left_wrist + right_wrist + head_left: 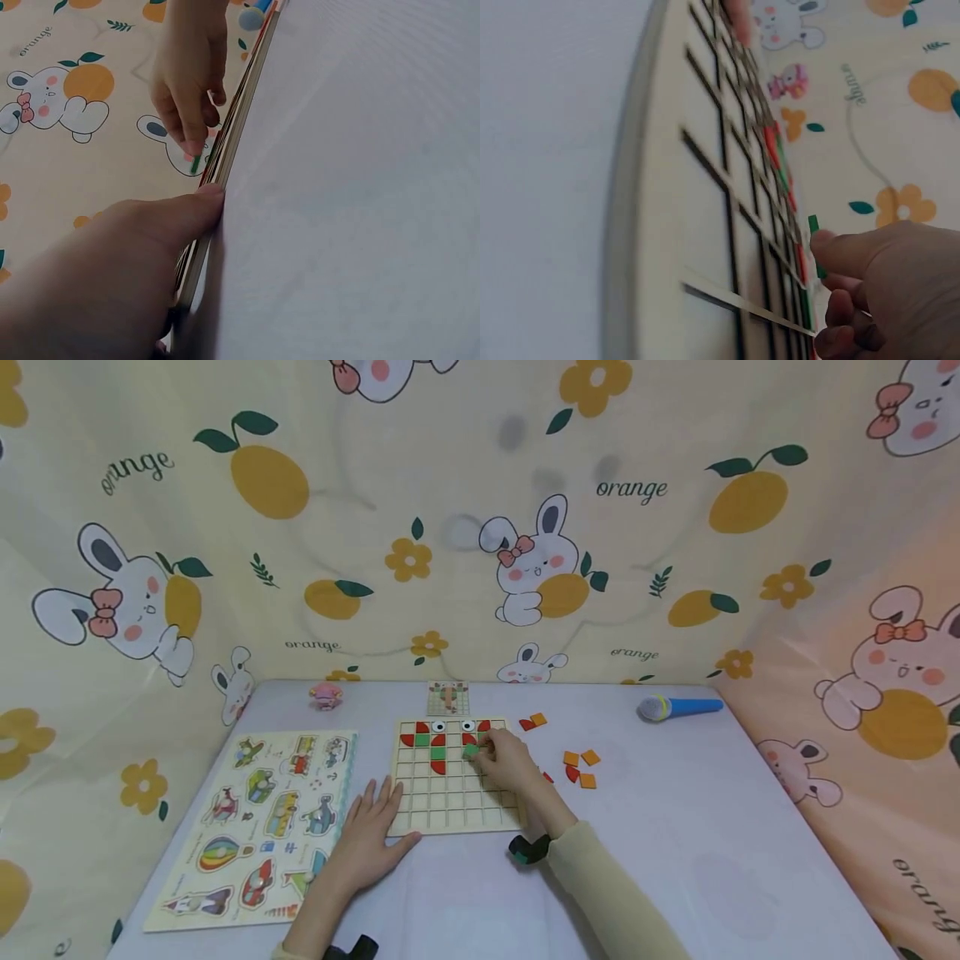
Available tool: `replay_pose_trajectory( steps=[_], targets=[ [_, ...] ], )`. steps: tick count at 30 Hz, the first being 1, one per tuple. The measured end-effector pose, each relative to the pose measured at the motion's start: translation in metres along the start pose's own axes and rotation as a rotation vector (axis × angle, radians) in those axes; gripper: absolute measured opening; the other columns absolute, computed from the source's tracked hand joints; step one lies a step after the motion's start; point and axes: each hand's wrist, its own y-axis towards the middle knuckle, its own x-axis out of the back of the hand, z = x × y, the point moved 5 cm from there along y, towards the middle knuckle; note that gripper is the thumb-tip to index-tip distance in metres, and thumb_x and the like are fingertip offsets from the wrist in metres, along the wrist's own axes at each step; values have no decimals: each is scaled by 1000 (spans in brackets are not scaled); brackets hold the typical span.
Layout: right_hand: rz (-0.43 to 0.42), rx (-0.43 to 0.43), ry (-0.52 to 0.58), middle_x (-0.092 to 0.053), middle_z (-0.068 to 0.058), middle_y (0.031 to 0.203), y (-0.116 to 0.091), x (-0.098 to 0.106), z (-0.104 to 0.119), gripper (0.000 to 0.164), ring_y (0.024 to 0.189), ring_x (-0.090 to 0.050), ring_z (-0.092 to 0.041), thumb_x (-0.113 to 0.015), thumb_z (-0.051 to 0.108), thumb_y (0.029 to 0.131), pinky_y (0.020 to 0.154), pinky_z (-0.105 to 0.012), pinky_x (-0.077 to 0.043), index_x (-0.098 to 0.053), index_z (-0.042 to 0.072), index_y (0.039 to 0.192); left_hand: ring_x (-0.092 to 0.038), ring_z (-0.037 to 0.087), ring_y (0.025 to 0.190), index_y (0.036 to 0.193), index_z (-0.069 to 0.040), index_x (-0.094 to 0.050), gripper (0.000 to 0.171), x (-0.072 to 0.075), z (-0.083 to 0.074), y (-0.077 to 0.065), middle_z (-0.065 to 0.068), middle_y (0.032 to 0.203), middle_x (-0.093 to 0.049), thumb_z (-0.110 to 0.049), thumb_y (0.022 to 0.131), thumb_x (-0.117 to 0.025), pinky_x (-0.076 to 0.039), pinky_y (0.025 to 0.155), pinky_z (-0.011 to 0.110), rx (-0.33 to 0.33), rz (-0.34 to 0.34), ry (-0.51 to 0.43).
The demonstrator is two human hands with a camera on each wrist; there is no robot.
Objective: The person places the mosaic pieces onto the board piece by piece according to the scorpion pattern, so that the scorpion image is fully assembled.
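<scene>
A wooden grid board [456,817] lies on the table with red, green and eye-printed tiles set in its upper rows. My right hand [512,763] pinches a small green square tile [470,750] over the board's upper right part. In the right wrist view, the green tile [814,225] stands on edge between thumb and finger, close to the grid. My left hand [367,839] lies with spread fingers at the board's left edge. Its thumb [206,196] touches the board's near side in the left wrist view.
Several loose orange tiles [588,781] and red quarter pieces [572,773] lie right of the board. A pattern card [448,699] is behind it. On the left is a picture puzzle board [258,827]. A pink toy [326,696] and a blue toy microphone [682,707] stand farther back.
</scene>
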Motion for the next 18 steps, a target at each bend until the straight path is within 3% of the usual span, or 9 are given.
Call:
replay_pose_trajectory(
  steps=[4,11,18],
  targets=[
    [-14,-23,-31,-65,-7,101,-1,-6,-2,24,89,-57,-19,-75,18,100,85,-41,-49,-69,1,116,-6,43,163,166,-5,-32,92,-3,1,0,17,175,-20,-58,99,-66,-10,131,62,4,6,7],
    [-2,-54,-13,-63,-7,101,0,-9,-3,23,87,-55,-19,-73,15,100,77,-34,-51,-69,1,119,-6,44,163,166,-4,-33,93,-3,4,-2,18,175,-21,-59,98,-66,-10,131,63,4,7,-7],
    [-8,-38,-40,-63,-6,102,2,-9,-3,21,88,-55,-19,-73,15,101,80,-35,-50,-69,4,118,-5,43,163,166,-3,-31,93,-1,4,0,18,175,-20,-58,99,-65,-9,131,63,-4,7,-18]
  ],
)
